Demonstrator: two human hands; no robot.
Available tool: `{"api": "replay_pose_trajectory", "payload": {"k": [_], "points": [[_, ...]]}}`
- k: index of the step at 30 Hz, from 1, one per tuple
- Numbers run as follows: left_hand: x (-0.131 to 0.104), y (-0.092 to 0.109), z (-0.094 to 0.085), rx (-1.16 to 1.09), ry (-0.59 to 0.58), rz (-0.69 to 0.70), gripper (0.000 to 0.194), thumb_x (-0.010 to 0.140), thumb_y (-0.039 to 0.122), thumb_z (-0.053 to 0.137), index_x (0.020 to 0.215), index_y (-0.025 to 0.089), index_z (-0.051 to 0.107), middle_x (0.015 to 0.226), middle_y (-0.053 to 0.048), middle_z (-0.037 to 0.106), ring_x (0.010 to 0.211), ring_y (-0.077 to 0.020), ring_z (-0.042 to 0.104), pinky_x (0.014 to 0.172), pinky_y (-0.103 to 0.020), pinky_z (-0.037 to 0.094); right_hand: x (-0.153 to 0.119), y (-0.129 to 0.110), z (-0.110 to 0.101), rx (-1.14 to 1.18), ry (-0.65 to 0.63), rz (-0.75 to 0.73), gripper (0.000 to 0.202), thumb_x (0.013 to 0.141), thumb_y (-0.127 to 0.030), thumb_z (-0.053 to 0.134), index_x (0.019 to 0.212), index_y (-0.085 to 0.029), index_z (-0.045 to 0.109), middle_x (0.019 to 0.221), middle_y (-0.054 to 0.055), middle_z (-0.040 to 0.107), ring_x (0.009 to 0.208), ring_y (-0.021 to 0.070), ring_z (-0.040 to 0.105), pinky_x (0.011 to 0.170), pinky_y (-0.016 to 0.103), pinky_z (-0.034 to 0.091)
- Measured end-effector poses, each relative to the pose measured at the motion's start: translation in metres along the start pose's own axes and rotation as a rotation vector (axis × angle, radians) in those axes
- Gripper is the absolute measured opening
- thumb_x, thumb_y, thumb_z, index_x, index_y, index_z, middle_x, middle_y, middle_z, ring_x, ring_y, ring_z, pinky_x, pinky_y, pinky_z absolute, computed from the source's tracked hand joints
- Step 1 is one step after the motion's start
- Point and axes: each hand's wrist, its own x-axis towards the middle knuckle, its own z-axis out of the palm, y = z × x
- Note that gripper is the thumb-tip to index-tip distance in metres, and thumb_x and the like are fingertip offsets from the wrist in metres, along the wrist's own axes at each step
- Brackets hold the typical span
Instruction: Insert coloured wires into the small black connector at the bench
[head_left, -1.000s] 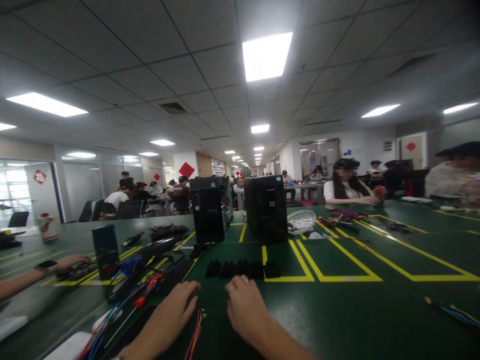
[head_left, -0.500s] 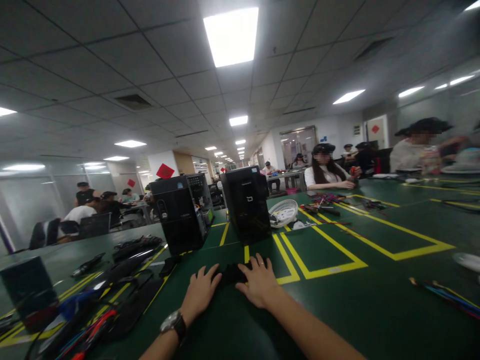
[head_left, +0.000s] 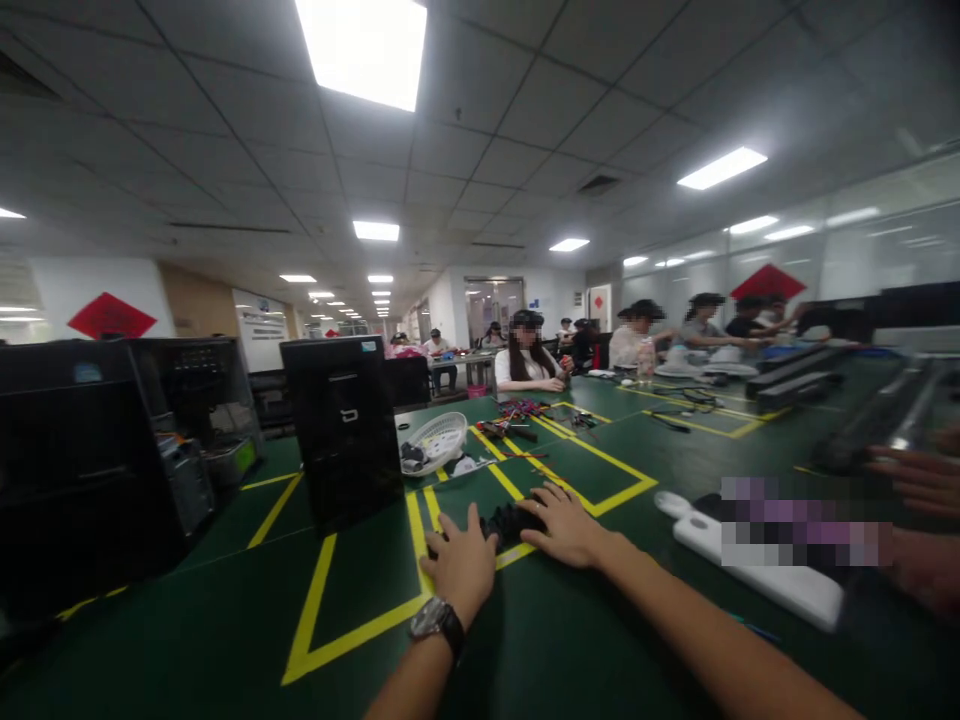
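Between my hands lies a black, ridged bundle (head_left: 511,522) that looks like coiled cable; motion blur hides its detail. My left hand (head_left: 463,562), with a wristwatch above it, holds the bundle's left end, thumb against it and fingers spread. On the other end is my right hand (head_left: 566,525), its fingers curved over the top and partly hiding it. Both hands are low over the green table (head_left: 540,640), by a yellow tape line.
Left stand an open computer case (head_left: 82,450) and a black computer tower (head_left: 341,430). Beyond my hands are a white basket (head_left: 442,440) and tangled coloured wires (head_left: 521,408). Right, a white bar-shaped object (head_left: 757,570) lies near another person's hand (head_left: 919,480). People sit farther back.
My view has turned right. Both hands and the black bundle have moved right across the table, away from the tower and past the double yellow tape line.
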Motion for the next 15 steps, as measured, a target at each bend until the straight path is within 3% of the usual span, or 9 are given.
{"api": "replay_pose_trajectory", "payload": {"k": [5,9,10,12,14,15], "points": [[0.005,0.010,0.005,-0.027,-0.048,-0.028,0.057,0.084,0.042,0.041,0.137,0.022,0.034,0.138,-0.029,0.033,0.120,-0.0515,0.036,0.085,-0.063,0.028,-0.002,0.010,-0.011,-0.004,-0.038,-0.005,0.064,0.082,-0.062,0.039,0.139,-0.035,0.030,0.148,0.007,0.033,0.137,0.0292,0.022,0.108,0.052,0.017],[0.010,0.011,0.005,-0.119,-0.082,-0.026,0.068,0.084,0.044,0.041,0.142,0.023,0.015,0.143,-0.030,0.023,0.126,-0.0520,0.029,0.087,-0.065,0.028,-0.008,0.009,-0.025,-0.034,0.109,0.076,0.070,0.083,-0.054,0.045,0.143,-0.027,0.020,0.152,0.010,0.022,0.138,0.0280,0.016,0.110,0.049,0.015],[0.011,0.006,0.004,-0.160,-0.060,-0.002,0.072,0.083,0.046,0.040,0.143,0.023,0.009,0.144,-0.031,0.020,0.127,-0.0502,0.029,0.088,-0.063,0.030,-0.014,0.008,-0.030,-0.046,0.173,0.111,0.067,0.085,-0.048,0.045,0.142,-0.023,0.022,0.150,0.011,0.024,0.137,0.0271,0.019,0.110,0.046,0.017],[0.013,-0.010,0.001,-0.223,0.069,0.079,0.076,0.083,0.051,0.038,0.143,0.020,0.003,0.147,-0.029,0.014,0.130,-0.0446,0.029,0.093,-0.057,0.032,-0.034,0.008,-0.038,-0.071,0.272,0.183,0.048,0.087,-0.035,0.042,0.131,-0.015,0.040,0.137,0.014,0.039,0.128,0.0257,0.034,0.105,0.040,0.025],[0.016,-0.033,-0.001,-0.228,0.198,0.193,0.076,0.083,0.052,0.037,0.143,0.016,0.008,0.148,-0.024,0.014,0.133,-0.0381,0.026,0.100,-0.049,0.030,-0.065,0.010,-0.044,-0.097,0.313,0.240,0.031,0.087,-0.030,0.041,0.109,-0.014,0.056,0.115,0.014,0.053,0.110,0.0255,0.048,0.096,0.038,0.035],[0.017,-0.045,-0.001,-0.211,0.190,0.255,0.074,0.083,0.052,0.038,0.142,0.014,0.015,0.146,-0.023,0.023,0.132,-0.0354,0.028,0.102,-0.047,0.029,-0.083,0.011,-0.045,-0.111,0.314,0.265,0.028,0.087,-0.031,0.041,0.100,-0.014,0.059,0.105,0.013,0.056,0.101,0.0259,0.051,0.091,0.039,0.039]]}}
